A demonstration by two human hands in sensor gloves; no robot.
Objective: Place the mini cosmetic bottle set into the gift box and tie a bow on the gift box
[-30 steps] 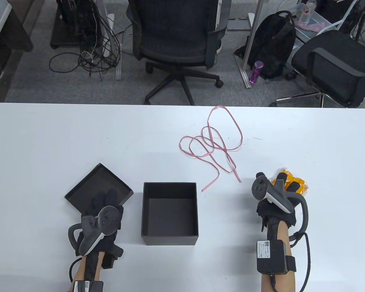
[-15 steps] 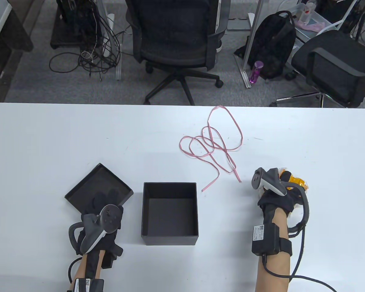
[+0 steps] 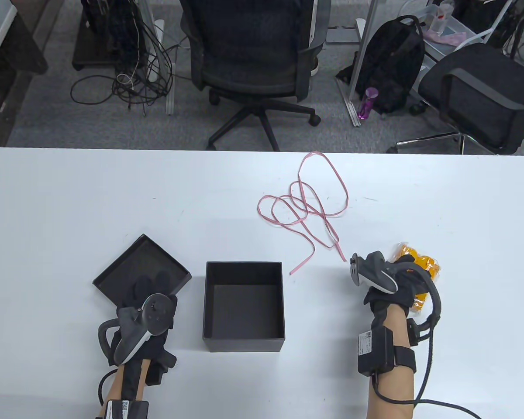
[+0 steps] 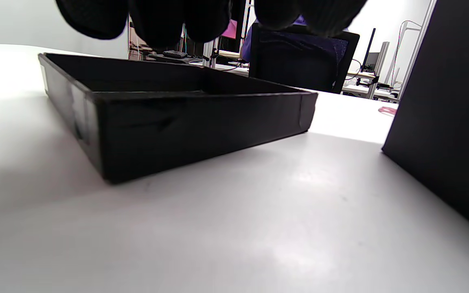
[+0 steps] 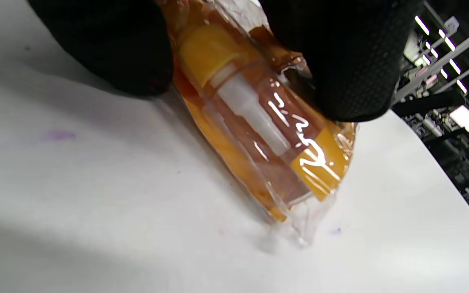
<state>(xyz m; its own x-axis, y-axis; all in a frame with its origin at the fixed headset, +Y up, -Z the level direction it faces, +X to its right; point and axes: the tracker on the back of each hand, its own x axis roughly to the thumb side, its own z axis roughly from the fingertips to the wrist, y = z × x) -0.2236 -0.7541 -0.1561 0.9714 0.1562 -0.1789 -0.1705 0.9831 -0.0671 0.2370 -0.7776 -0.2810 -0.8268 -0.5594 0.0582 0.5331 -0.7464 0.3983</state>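
The bottle set [image 3: 424, 267] is a clear packet of orange mini bottles [image 5: 259, 122] at the table's right. My right hand [image 3: 401, 283] grips it, thumb and fingers [image 5: 340, 61] pinching the packet, whose lower end touches the table. The open black gift box [image 3: 243, 305] stands in the middle front, its inside bare. Its black lid [image 3: 142, 273] lies upturned to the left [image 4: 169, 110]. My left hand [image 3: 150, 301] rests with its fingers over the lid's near corner, holding nothing. The pink ribbon [image 3: 308, 209] lies loose behind the box.
The white table [image 3: 70, 209] ends at a far edge with office chairs [image 3: 253, 61], a backpack [image 3: 393, 65] and cables on the floor beyond. The gift box's dark wall [image 4: 450, 122] fills the right of the left wrist view.
My right hand has closed round the packet and rolled to the left, tilting the packet up. The left hand, box, lid and ribbon have stayed put.
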